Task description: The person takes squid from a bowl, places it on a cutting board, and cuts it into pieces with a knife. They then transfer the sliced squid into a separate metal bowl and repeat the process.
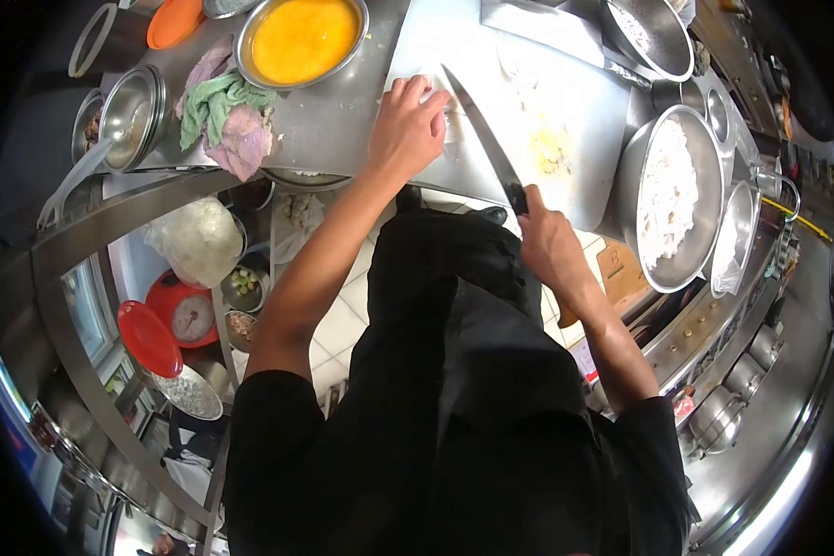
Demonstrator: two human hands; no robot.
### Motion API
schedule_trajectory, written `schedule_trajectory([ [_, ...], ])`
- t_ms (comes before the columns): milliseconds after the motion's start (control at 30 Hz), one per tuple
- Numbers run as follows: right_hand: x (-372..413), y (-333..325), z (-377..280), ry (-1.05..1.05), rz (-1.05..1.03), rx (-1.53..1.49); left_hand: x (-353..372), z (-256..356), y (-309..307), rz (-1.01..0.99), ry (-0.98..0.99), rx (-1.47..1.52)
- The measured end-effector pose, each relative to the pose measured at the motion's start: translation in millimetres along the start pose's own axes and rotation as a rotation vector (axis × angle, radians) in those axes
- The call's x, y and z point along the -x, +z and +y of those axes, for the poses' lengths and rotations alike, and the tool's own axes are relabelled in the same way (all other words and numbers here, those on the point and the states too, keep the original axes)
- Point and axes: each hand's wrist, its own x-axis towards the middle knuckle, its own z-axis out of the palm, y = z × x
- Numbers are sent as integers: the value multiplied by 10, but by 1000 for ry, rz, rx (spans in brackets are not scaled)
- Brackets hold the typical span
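Observation:
My right hand [551, 243] is wrapped round the black handle of a long kitchen knife [482, 130]. Its blade slants across the white cutting board [579, 190], the tip pointing away from me near my left fingers. With fingers bent, my left hand [410, 125] presses down at the board's left edge. Something pale and whitish shows at its fingertips, mostly hidden by the hand; I cannot tell what it is. Yellowish scraps [551, 153] lie on the board right of the blade. Farther back rests a broad cleaver [542, 30].
A metal bowl of orange-yellow liquid [306, 39] stands left of the board, beside crumpled cloths [227, 116] and stacked bowls [134, 120]. On the right are a large bowl [632, 199] of white pieces and a colander [647, 37]. Below left, a shelf holds a red tub [183, 315].

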Motion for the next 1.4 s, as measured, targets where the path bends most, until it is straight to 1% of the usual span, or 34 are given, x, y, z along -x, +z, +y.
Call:
schedule_trajectory([
  [100,-218,305,-87,-18,45,-75,28,11,33,11,-3,-14],
  [167,-529,441,-209,-59,152,-121,22,0,64,43,8,-46],
  [267,-741,363,-269,-76,176,-146,19,-7,39,32,21,2],
  [333,-714,292,-106,-67,155,-163,41,-31,9,6,17,57],
  [400,-607,302,191,-46,287,-197,73,-83,-33,-16,-3,107],
  [467,-442,113,311,113,188,-115,146,-120,-60,58,-42,273],
  [533,-249,50,239,85,171,-110,152,-52,-129,65,-62,249],
  [600,-112,79,93,46,139,-84,145,-15,-126,-40,-19,79],
  [633,-34,57,-45,21,124,-119,143,44,-102,-43,-16,78],
  [700,63,98,-198,7,96,-92,174,223,-22,27,-119,28],
  [767,64,160,-243,4,86,-86,191,267,41,41,-144,27],
  [833,62,287,-233,33,5,-70,209,283,88,101,-165,23],
  [867,25,374,-228,38,0,-73,224,287,103,94,-167,25],
  [933,-177,524,-248,-7,117,-122,235,299,85,76,-179,26],
  [967,-311,548,-304,-20,148,-101,249,304,81,71,-173,23],
  [1067,-516,432,-331,-45,157,-158,274,278,83,68,-145,-6],
  [1133,-579,386,-138,-71,177,-191,281,236,38,72,-70,61],
  [1167,-591,329,-5,-98,166,-222,294,231,4,19,-98,114],
  [1200,-593,279,94,-130,152,-252,281,200,-20,27,-94,110],
  [1233,-544,245,145,-68,141,-270,292,166,-41,13,-43,86],
  [1267,-473,221,165,-74,140,-265,308,139,-55,-2,3,64],
  [1333,-373,158,209,-53,195,-149,295,75,-57,2,13,67],
  [1367,-363,128,256,12,134,-259,307,63,-48,-8,29,74],
  [1400,-321,127,306,8,131,-251,316,71,-58,-1,23,75],
])
